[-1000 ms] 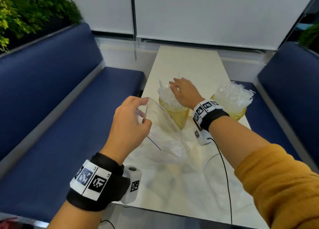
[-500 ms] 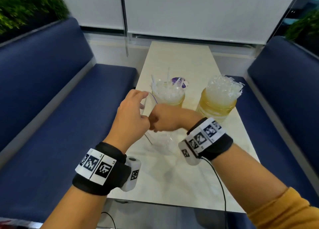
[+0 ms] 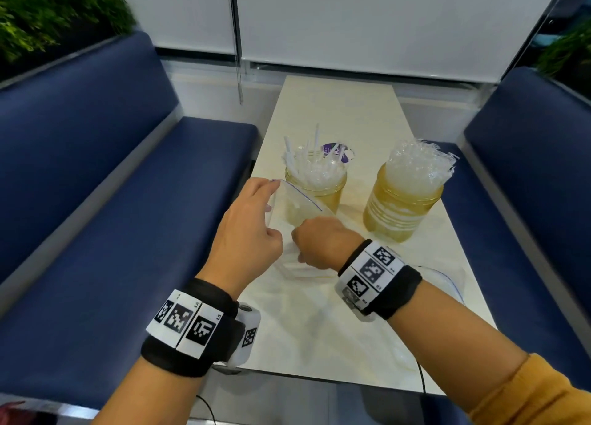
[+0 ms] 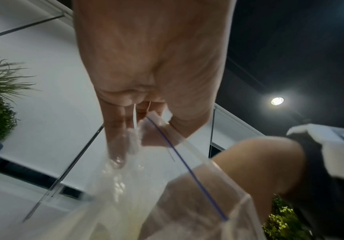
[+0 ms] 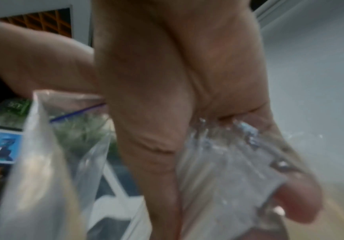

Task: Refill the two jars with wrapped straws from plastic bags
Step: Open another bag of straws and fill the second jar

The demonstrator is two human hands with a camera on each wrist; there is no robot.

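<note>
Since the frame a second ago, the right hand has left the top of the nearer jar and come down into the mouth of the plastic bag, at centre frame in the head view, just below and in front of the left jar. Its fingers go down inside the clear film; the right wrist view, blurred, shows them curled round a bundle of wrapped straws, glossy and crinkled, their long axis running along the fingers toward the lower right. The left hand pinches the bag's upper rim by the blue zip line, thumb and fingers pressed on the film, holding the mouth agape. From the grip, the left jar lies up and slightly right in the frame, very near; I judge the coming lift to be a short one, bundle turned upright. That jar, amber-tinted glass, holds a loose spray of straws; the right jar, well to the right, is packed to a crinkled dome. Both stand on the pale, glossy table, with another limp bag at right and a purple lid behind; blue benches flank it.
</note>
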